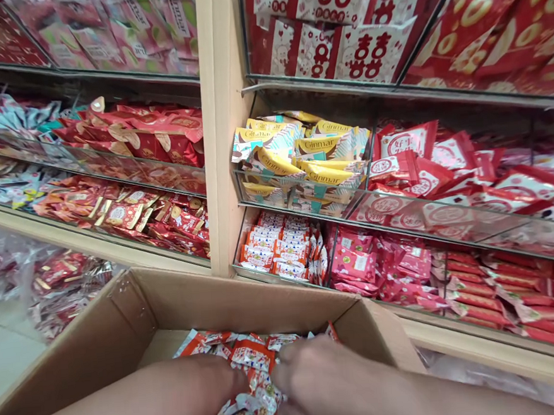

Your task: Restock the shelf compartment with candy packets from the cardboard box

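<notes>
Both my hands reach down into a cardboard box [193,302] at the bottom of the view. Small orange-and-white wrapped packets [252,353] lie inside it. My left hand [214,389] is blurred over the packets on the left, its fingers hidden. Close beside it on the right, my right hand [312,372] is bent down among the packets, with its fingertips out of sight. What either hand holds, if anything, cannot be made out. Similar orange-and-white packets [280,248] stand in rows in a low shelf bin behind the box.
Yellow packets [320,144] and red-and-white packets [411,160] fill bins above. A wooden upright [218,129] divides the shelves. Pink packets [356,259] sit at the lower right. Bagged red packets [63,273] are at the left, near the tiled floor [6,346].
</notes>
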The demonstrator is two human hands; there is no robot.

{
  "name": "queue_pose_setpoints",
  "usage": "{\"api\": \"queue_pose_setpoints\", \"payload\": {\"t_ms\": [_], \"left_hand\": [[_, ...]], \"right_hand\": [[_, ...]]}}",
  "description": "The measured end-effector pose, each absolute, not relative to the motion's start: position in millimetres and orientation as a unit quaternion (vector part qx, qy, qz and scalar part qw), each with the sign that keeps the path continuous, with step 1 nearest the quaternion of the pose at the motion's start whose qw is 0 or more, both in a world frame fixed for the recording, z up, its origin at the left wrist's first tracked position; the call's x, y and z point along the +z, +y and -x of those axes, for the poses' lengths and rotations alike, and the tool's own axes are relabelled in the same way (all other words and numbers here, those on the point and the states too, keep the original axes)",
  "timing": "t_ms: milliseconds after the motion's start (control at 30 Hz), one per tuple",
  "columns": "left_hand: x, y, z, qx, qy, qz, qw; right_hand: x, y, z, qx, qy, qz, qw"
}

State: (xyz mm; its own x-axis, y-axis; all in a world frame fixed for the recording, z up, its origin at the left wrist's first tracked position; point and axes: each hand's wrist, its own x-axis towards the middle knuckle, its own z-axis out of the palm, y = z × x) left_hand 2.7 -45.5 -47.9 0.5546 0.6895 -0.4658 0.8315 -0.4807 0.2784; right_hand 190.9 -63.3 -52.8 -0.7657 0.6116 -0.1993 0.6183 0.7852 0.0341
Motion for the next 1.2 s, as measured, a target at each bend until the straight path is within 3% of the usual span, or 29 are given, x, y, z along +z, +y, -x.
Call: {"api": "queue_pose_setpoints", "payload": {"t_ms": [100,167,367,567,767,900,1033,1100,1200], "left_hand": [[-44.8,-47.4,-3.7,-0.202,0.444,-0.841,0.233],[-43.3,-48.8,-4.4,-0.183,0.441,-0.844,0.244],[-37.1,-52.2,-5.2,-0.175,0.43,-0.843,0.271],[-40.7,-45.2,1.4,-0.107,0.442,-0.847,0.276],[-40.5,-32.4,6.1,-0.055,0.415,-0.863,0.284],[-39.5,-27.3,5.1,-0.019,0.396,-0.85,0.347],[-39.9,-25.0,-1.7,0.051,0.38,-0.795,0.469],[-40.8,-24.0,-5.9,0.091,0.389,-0.754,0.522],[-41.0,-23.0,-10.8,0.163,0.395,-0.686,0.588]], "right_hand": [[-90.0,-65.7,-175.2,-0.075,0.901,-0.298,0.306],[-109.7,-65.4,-172.9,-0.091,0.864,-0.318,0.38],[-127.7,-72.5,-170.6,-0.074,0.855,-0.36,0.365],[-108.1,-70.8,-172.5,-0.077,0.88,-0.276,0.379],[-101.2,-61.9,-191.3,-0.109,0.94,-0.265,0.186],[-95.5,-50.5,-198.7,-0.228,0.904,-0.349,-0.098],[-82.8,-41.4,-200.1,-0.388,0.737,-0.413,-0.368],[-79.3,-40.0,-199.6,-0.464,0.656,-0.414,-0.428],[-77.0,-40.4,-198.9,-0.521,0.589,-0.427,-0.446]]}}
